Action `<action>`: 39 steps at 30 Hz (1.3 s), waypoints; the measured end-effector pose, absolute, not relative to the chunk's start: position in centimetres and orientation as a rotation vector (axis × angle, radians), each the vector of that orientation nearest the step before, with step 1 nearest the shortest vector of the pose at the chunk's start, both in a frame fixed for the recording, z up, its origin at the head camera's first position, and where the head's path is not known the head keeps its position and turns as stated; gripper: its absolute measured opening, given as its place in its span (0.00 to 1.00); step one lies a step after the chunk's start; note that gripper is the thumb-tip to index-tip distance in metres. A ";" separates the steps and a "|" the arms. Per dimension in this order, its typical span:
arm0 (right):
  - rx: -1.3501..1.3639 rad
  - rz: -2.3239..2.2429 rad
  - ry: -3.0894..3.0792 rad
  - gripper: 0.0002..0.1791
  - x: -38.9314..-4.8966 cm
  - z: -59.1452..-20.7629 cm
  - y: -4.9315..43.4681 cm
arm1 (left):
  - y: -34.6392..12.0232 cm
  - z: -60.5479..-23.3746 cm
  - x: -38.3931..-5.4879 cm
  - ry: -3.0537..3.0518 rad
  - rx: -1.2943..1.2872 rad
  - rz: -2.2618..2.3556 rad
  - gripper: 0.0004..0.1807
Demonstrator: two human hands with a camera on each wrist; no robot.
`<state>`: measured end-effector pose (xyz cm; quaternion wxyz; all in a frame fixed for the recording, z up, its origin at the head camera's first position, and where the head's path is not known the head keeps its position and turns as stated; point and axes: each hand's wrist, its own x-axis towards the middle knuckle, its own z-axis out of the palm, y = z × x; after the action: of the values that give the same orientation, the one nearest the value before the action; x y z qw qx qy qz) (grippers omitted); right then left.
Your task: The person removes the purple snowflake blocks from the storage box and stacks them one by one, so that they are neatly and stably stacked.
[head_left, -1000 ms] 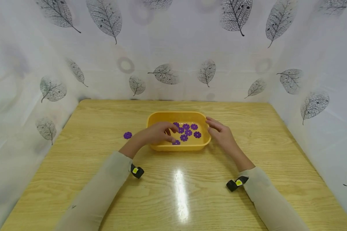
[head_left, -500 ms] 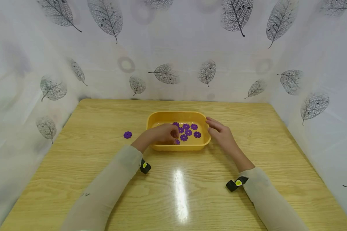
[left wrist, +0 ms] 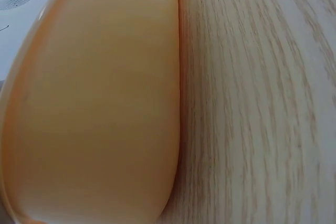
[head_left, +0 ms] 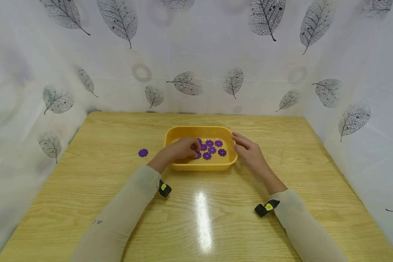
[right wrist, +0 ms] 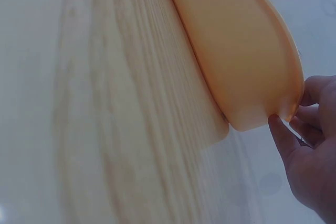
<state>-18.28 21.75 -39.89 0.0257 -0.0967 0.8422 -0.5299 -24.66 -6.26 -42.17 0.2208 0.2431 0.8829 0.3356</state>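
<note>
A: Who holds what at the tabletop?

B: A person's left hand [head_left: 180,150] reaches into a yellow tray [head_left: 203,167] on a wood-grain table [head_left: 249,236], fingers curled, thumb and forefinger appearing to pinch 1 purple piece [head_left: 198,155] low inside it. The right hand [head_left: 250,152] rests at the tray's right end, fingers loosely extended, tips touching the outer wall rather than clutching it.

A: And the rest?

B: At least 7 more flower-shaped discs [head_left: 211,149] lie in the tray, beside and beyond the curled fingers; the left hand may hide others. 1 loose disc [head_left: 143,153] sits on the table, left of the tray and apart from it.

A: Which step is in hand?

B: Picking up a single piece, it seems. The next move calls for a secure pinch and a lift clear of the neighbors, with the tray steadied at its right end.
</note>
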 end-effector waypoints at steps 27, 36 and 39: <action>-0.296 -1.627 2.606 0.24 -18.3 -40.1 21.9 | -6.0 -42.3 -24.5 2.451 0.745 0.818 0.16; -0.315 -1.628 2.602 0.24 -18.2 -39.9 21.8 | -6.0 -42.2 -24.4 2.433 0.744 0.819 0.16; -0.317 -1.632 2.601 0.24 -18.3 -39.9 21.8 | -5.9 -42.2 -24.4 2.444 0.743 0.811 0.15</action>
<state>-18.29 21.84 -39.93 0.0273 -0.1027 0.8422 -0.5286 -24.37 -5.94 -42.21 0.2287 0.2698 0.8878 0.2945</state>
